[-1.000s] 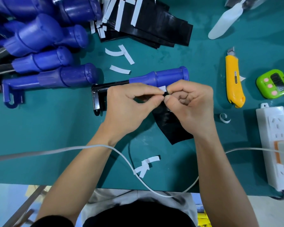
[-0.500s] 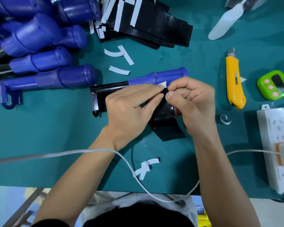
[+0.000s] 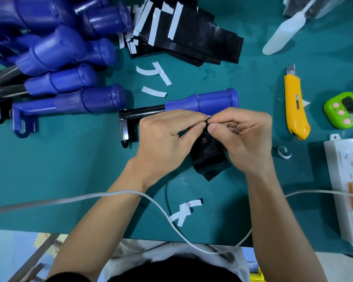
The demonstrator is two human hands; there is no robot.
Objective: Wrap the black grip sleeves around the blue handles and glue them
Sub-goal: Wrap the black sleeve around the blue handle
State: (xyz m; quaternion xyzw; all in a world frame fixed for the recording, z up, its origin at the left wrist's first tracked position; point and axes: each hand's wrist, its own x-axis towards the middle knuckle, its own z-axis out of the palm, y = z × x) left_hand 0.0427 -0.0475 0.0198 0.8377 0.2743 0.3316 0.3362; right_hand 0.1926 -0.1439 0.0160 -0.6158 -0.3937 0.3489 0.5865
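Note:
A blue handle [image 3: 204, 100] on a black metal bar lies across the middle of the green table. Just in front of it my left hand [image 3: 167, 137] and my right hand [image 3: 243, 137] meet fingertip to fingertip, both pinching the top edge of a black grip sleeve [image 3: 209, 157] that hangs down between them. A sliver of white backing strip shows at the pinch. A stack of black sleeves [image 3: 192, 35] with white strips lies at the back. More blue handles [image 3: 59, 53] are piled at the back left.
A yellow utility knife [image 3: 296, 106], a green timer [image 3: 346, 110] and a white power strip [image 3: 348, 184] lie on the right. A white spatula [image 3: 283, 33] is at the back right. Peeled white strips [image 3: 155, 78] are scattered; a white cable [image 3: 114, 195] crosses the front.
Both hands stay pinched on the sleeve's top edge. The sleeve's hanging end has drawn in and bunched closer between the hands.

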